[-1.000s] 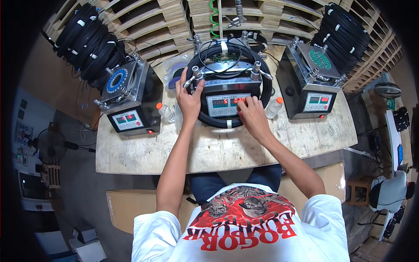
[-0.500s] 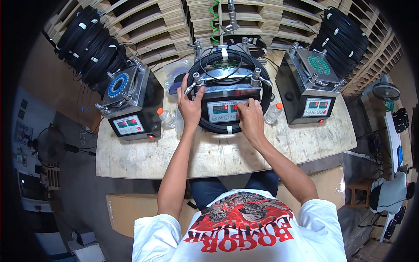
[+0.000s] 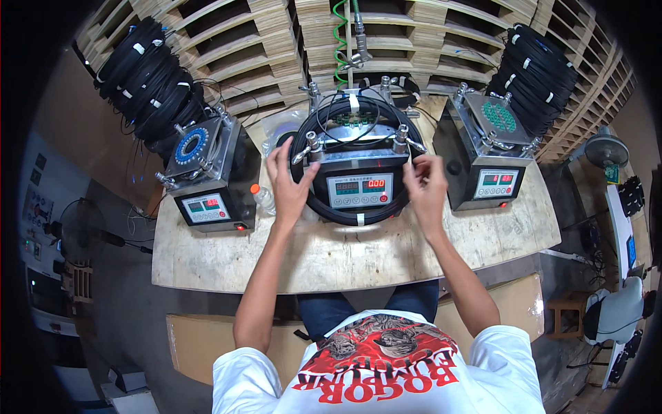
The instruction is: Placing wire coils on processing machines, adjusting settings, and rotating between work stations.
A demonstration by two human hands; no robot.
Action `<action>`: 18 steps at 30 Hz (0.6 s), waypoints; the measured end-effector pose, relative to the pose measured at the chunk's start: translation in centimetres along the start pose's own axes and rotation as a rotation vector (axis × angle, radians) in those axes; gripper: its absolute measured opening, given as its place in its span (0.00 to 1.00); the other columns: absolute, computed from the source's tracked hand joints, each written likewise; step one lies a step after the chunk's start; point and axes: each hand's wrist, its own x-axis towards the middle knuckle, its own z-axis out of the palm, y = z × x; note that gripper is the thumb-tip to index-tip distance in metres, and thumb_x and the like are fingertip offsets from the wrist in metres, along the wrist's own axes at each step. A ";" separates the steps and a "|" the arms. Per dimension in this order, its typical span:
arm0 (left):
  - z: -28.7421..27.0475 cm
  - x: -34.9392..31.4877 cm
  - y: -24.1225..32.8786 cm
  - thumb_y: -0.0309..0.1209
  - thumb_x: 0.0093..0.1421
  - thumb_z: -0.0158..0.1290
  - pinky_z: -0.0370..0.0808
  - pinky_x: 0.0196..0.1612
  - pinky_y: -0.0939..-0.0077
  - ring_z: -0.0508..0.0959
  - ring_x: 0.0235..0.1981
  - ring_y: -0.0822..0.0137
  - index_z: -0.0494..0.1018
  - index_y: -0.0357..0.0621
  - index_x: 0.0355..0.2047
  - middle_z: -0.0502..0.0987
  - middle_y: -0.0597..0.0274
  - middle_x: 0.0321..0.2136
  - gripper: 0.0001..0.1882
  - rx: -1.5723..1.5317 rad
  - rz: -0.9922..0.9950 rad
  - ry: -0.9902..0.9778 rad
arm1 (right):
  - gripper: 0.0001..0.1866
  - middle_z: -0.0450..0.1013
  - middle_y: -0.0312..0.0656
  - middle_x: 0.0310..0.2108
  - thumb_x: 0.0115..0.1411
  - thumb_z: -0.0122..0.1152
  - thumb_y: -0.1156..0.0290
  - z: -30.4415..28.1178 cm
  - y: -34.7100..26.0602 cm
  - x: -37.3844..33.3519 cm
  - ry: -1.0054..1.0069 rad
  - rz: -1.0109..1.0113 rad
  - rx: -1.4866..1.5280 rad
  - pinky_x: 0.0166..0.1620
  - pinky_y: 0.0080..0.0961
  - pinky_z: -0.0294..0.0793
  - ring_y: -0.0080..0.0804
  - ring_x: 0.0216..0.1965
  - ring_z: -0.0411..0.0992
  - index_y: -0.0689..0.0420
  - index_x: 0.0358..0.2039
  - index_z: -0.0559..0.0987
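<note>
A thick coil of black cable point(image 3: 360, 219), bound with white tape, hangs around the front of the middle machine point(image 3: 358, 164). That machine has a metal top with clamp levers and a lit display panel point(image 3: 359, 190). At the coil's left side is my left hand point(image 3: 288, 192), thumb and fingers spread beside the left clamp lever point(image 3: 303, 156). My right hand point(image 3: 425, 186) is by the coil's right side, fingers loosely bent and apart, just below the right clamp lever point(image 3: 415, 143). Whether either hand touches the coil is hard to tell.
Similar machines stand at left point(image 3: 215, 176) and right point(image 3: 486, 155), with cable coils point(image 3: 146, 79) point(image 3: 534, 72) stacked behind each. A bottle with an orange cap point(image 3: 263, 199) stands left of my left hand on the wooden table point(image 3: 331, 265). A green spiral hose point(image 3: 339, 34) hangs behind.
My right hand has left the display panel and moved right to the coil's side. My left hand has shifted slightly left and down, off the clamp lever. The panel's readout has changed.
</note>
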 end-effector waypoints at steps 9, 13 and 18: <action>-3.6 3.6 1.8 0.33 0.65 0.58 0.70 0.29 0.71 0.74 0.23 0.64 0.74 0.35 0.38 0.76 0.56 0.25 0.11 -0.060 -0.115 -0.281 | 0.09 0.71 0.33 0.21 0.65 0.63 0.72 -2.8 1.0 6.2 -0.340 0.233 0.192 0.19 0.17 0.60 0.14 0.17 0.64 0.62 0.38 0.73; -4.5 4.9 1.5 0.27 0.64 0.58 0.70 0.31 0.65 0.73 0.25 0.58 0.71 0.36 0.31 0.74 0.53 0.24 0.09 0.111 0.248 -0.356 | 0.09 0.71 0.34 0.19 0.65 0.63 0.70 -2.8 0.4 6.9 -0.374 0.360 0.258 0.16 0.16 0.57 0.15 0.15 0.64 0.59 0.35 0.73; -5.4 7.1 1.8 0.30 0.62 0.59 0.70 0.35 0.62 0.73 0.27 0.54 0.70 0.41 0.29 0.73 0.56 0.23 0.10 0.314 0.521 -0.503 | 0.12 0.69 0.32 0.17 0.67 0.61 0.62 -4.6 0.1 9.7 -0.647 0.344 0.113 0.15 0.16 0.55 0.14 0.14 0.62 0.57 0.34 0.72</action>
